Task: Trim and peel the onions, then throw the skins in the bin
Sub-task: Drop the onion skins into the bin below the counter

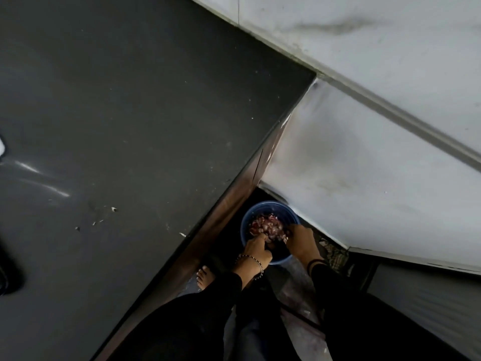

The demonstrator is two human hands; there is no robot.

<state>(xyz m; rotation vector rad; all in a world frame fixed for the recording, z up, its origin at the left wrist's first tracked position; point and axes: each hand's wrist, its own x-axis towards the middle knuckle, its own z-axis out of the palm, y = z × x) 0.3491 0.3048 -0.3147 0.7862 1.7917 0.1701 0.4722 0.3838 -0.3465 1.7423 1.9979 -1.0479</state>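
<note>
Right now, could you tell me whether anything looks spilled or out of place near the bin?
Yes: a few small pale scraps lie scattered on the dark counter, one at its very edge, instead of in the blue bin with the onion skins, where the left hand and right hand reach.

**One head-worn view, tipped steeply down**

We have a single wide-angle camera, worn on the head and facing almost straight down past the edge of the dark counter (130,126) to the floor. Our view is rolled, so that edge runs diagonally. The blue bin (246,222) sits far below, small and low of centre, with the left hand (256,247) and right hand (299,239) gripping onion skins (265,226) over it. The black sleeves (195,321) lie nearest us, along the bottom.
</note>
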